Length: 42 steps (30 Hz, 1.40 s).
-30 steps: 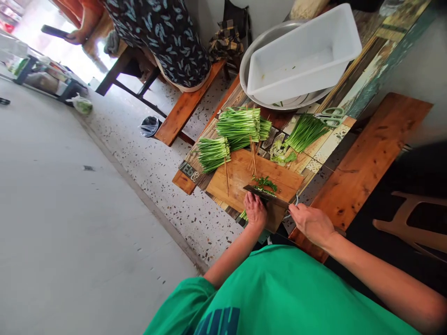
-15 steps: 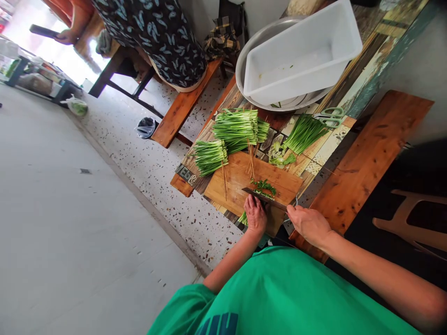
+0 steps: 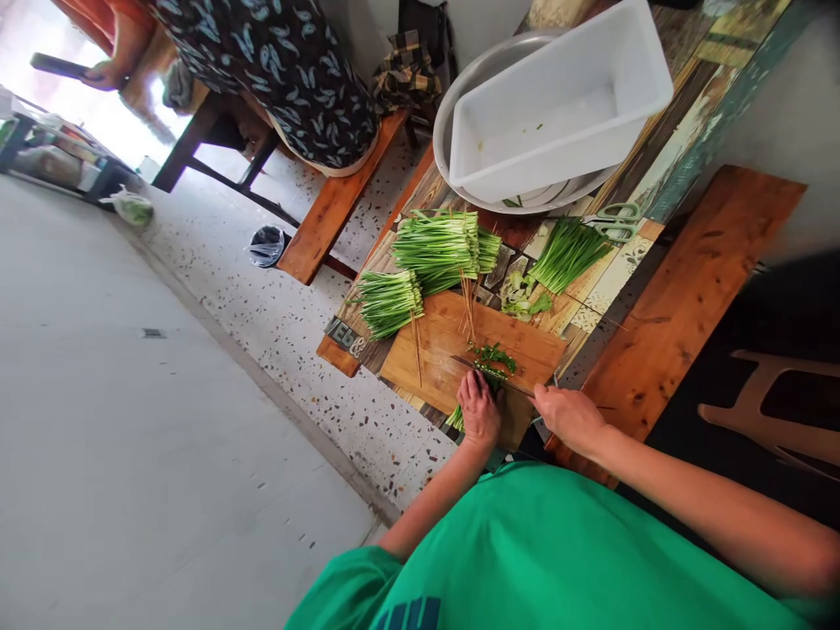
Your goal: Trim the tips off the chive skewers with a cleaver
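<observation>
On the wooden cutting board [image 3: 433, 359], my left hand [image 3: 479, 409] presses a bundle of garlic chives [image 3: 456, 418], whose pale ends stick out to the left. My right hand [image 3: 570, 418] grips the handle of a knife [image 3: 518, 384], its blade lying across the bundle beside my left fingers. Chopped green pieces [image 3: 492, 357] lie just beyond the blade. Thin wooden skewers [image 3: 468, 306] rest on the board's far edge, with more skewers [image 3: 416, 346] at its left. Stacked chive bundles [image 3: 437, 245] sit behind the board, and loose green leaves [image 3: 570, 252] lie to the right.
A white plastic tub [image 3: 557, 114] stands in a metal basin [image 3: 446, 131] at the back. Scissors [image 3: 617, 221] lie near the right edge. Wooden benches [image 3: 696, 324] flank the table. A person in a patterned garment [image 3: 282, 79] is at the back left, near a small bin [image 3: 266, 245].
The knife blade has tilted and come lower against the bundle, showing thinner now. My left hand holds about the same spot. The whole view has shifted slightly.
</observation>
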Tool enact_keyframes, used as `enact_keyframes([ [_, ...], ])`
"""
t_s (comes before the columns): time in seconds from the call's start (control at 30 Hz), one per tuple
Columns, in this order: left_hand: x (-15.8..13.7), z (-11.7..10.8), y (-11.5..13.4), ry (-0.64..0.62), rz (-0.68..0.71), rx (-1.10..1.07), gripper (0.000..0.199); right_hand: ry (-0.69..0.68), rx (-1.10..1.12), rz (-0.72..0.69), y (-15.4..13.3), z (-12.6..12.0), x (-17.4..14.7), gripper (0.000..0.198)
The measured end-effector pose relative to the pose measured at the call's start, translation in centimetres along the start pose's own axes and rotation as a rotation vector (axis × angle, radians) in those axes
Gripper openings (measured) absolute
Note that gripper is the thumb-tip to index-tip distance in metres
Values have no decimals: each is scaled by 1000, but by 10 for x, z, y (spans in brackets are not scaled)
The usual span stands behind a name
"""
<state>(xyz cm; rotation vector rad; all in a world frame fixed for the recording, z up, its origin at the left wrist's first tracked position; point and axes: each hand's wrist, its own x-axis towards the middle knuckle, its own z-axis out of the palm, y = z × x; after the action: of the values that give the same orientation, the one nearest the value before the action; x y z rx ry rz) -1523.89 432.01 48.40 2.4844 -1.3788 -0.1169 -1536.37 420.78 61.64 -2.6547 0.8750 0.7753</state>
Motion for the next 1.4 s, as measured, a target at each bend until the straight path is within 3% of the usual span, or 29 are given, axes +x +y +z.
enact_keyframes([
  [0.23,-3,-10,1,5,49,-24,51,59,65,35,-6,9,-2,32],
  [0.47,4,-23,-1,17,74,-149,72,385,152,44,10,4,-26,40],
  [0.63,7,-31,-7,60,117,-246,78,505,170,230,20,0,-31,24],
  [0.73,8,-36,-12,91,106,-318,78,556,207,343,24,11,-26,35],
  [0.97,19,-56,-23,141,61,-433,75,504,300,378,10,39,-6,48],
  [1.2,36,-64,-27,178,-5,-496,74,419,363,353,-13,37,23,53],
  [1.4,44,-68,-29,141,-71,-551,75,349,376,405,-17,38,24,60],
])
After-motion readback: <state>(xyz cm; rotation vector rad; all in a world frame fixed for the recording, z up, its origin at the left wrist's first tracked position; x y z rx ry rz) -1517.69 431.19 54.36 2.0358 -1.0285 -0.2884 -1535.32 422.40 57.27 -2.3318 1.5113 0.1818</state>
